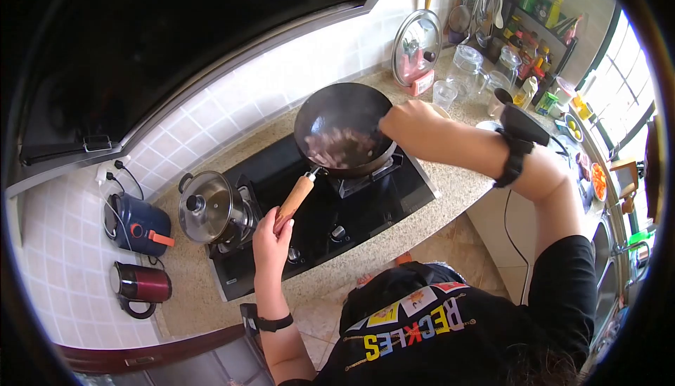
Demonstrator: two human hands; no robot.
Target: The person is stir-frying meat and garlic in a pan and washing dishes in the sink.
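Observation:
A dark wok (342, 101) sits on the right burner of the black stove (309, 211), tilted toward the camera. Sliced meat (341, 148) lies in its lower part, blurred, with faint steam above. My left hand (273, 231) is wrapped round the wok's wooden handle (295, 196). At the wok's right rim my right hand (404, 122) is closed, with its fingers curled downward. Whatever it holds is hidden or too blurred to make out.
A lidded steel pot (205, 207) stands on the left burner. Further left are a blue appliance (140, 224) and a red kettle (144, 282). A glass lid (417, 45) stands upright behind the wok, near glass jugs (465, 66), bottles and hanging utensils at the back right.

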